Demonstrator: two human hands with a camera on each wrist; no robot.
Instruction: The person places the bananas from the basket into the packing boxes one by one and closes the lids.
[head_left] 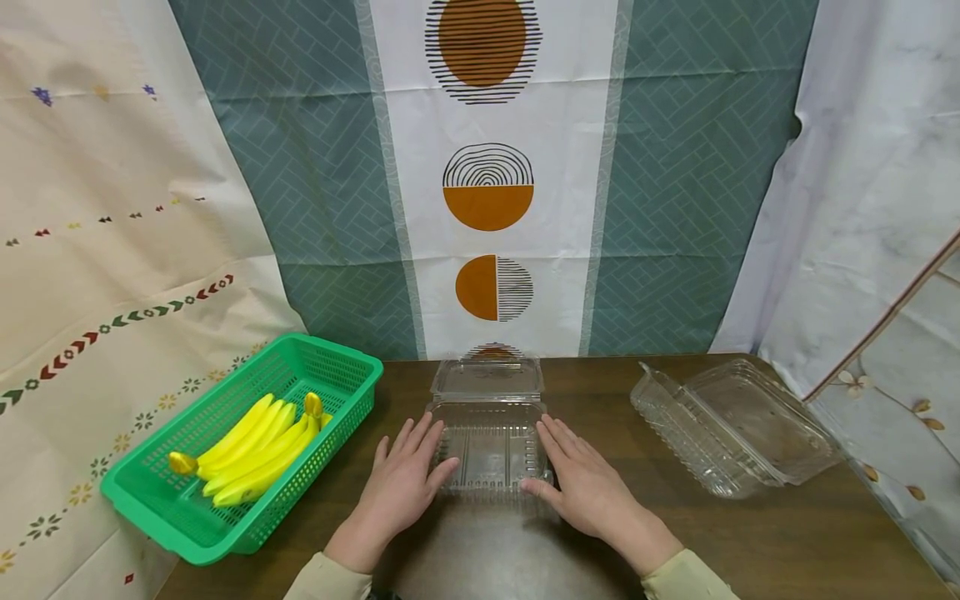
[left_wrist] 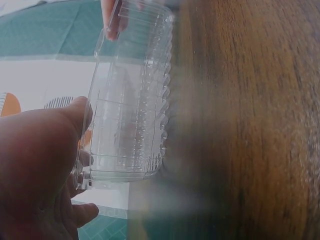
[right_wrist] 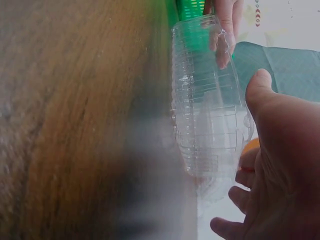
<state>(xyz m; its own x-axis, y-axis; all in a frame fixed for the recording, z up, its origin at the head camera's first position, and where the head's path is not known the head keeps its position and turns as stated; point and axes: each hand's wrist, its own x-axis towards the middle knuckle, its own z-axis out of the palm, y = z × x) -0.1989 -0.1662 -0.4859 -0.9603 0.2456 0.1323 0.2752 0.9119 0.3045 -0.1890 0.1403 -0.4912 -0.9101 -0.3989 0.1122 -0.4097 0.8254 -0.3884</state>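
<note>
A clear plastic clamshell container (head_left: 487, 454) lies on the table in the middle of the head view, its lid (head_left: 487, 377) raised at the back. My left hand (head_left: 403, 473) is at its left side, fingers extended and thumb at the near corner. On the opposite side is my right hand (head_left: 588, 483), also with fingers extended, its thumb over the near right corner. In the left wrist view the thumb (left_wrist: 80, 115) meets the container's rim. The right wrist view shows the right thumb (right_wrist: 260, 90) beside the rim. Nothing is inside the container.
A green plastic basket (head_left: 135, 521) at the left holds a bunch of yellow bananas (head_left: 255, 450). Another clear clamshell container (head_left: 738, 425) lies unfolded on the right. A patterned cloth (head_left: 487, 242) hangs behind the brown table (head_left: 600, 392).
</note>
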